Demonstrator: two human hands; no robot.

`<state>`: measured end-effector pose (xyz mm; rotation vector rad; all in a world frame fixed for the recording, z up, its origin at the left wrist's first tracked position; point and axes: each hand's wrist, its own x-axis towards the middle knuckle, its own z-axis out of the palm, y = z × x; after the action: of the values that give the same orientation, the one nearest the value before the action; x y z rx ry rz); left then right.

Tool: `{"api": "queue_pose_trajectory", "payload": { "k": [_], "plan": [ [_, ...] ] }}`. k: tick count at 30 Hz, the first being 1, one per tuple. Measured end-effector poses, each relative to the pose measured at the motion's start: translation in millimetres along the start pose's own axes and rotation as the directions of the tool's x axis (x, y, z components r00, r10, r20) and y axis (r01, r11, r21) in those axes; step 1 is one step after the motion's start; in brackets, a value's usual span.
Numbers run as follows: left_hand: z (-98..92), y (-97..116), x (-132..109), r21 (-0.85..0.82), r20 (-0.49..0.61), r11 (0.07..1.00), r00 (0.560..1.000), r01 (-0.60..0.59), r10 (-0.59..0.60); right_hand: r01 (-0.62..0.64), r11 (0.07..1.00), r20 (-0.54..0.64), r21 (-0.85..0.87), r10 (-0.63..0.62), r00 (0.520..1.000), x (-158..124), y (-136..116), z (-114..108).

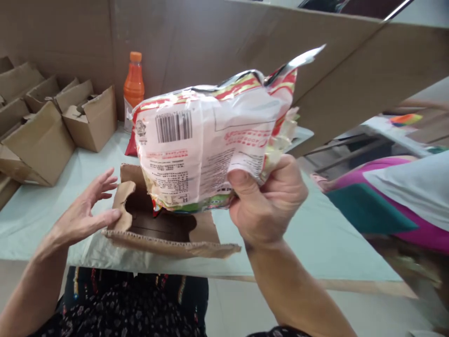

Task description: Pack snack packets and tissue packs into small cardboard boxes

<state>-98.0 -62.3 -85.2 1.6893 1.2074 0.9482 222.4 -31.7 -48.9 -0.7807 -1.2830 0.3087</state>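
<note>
My right hand (268,201) is closed round the lower right corner of a large white and red printed packet (210,140) with a barcode, held up tilted over an open cardboard box (168,236). The packet's lower edge hangs just above the box's opening. My left hand (87,208) is open, fingers spread, its thumb resting against the box's left flap. The box stands at the near edge of a table covered in pale green cloth (308,243).
An orange drink bottle (133,86) stands behind the packet. Several open cardboard boxes (52,126) crowd the table's far left. A tall cardboard wall (217,42) backs the table. Another person in pink, teal and grey clothing (393,206) is at the right.
</note>
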Motion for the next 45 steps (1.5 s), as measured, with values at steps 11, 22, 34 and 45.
{"api": "queue_pose_trajectory", "payload": {
  "k": [11, 22, 34, 45],
  "plan": [
    [14.6, 32.3, 22.4, 0.097, 0.09, 0.995, 0.996, -0.032, 0.023, 0.186, 0.976, 0.227, -0.116, -0.157, 0.961, -14.9, -8.8, -6.3],
    [18.8, 40.1, 11.8, 0.248, -0.195, 0.954, 0.956, -0.169, 0.22, 0.201, 0.973, 0.177, -0.111, -0.18, 0.968, -18.2, -8.2, -11.5],
    [13.6, 76.0, 25.8, 0.416, 0.404, 0.755, 0.847, -0.506, 0.345, -0.078, 0.997, 0.051, -0.022, 0.079, 0.996, -29.9, 5.7, -22.9],
    [9.2, 82.0, 15.1, 0.653, 0.367, 0.628, 0.902, -0.425, 0.228, -0.002, 0.999, 0.15, -0.039, 0.008, 0.989, -27.6, -3.4, -17.9]
  ]
}}
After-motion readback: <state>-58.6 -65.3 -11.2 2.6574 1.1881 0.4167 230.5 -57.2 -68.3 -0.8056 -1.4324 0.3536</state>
